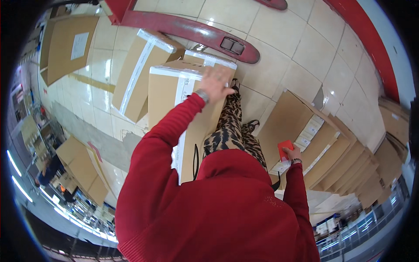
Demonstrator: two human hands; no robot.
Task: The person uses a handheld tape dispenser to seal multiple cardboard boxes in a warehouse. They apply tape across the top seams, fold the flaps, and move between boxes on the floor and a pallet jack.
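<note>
My left hand (214,84) lies with its fingers spread on the taped top of a tall brown carton (168,89). White tape runs along that carton's edges and down its side. At the right, my right hand (293,153) is closed around an orange-red, flat-sided hand tool (285,148). A bit of clear film shows just below the tool; its exact kind is hard to make out. The tool is in front of an upright brown carton with white labels (309,131). Another taped carton (137,78) leans at the left of the tall one.
A red pallet-jack fork (196,32) lies across the tiled floor beyond the cartons. Several flattened or nested cartons (349,168) stand in a row at the right. More cartons (70,48) stand at the far left, and a red-edged barrier (371,43) rises at the far right.
</note>
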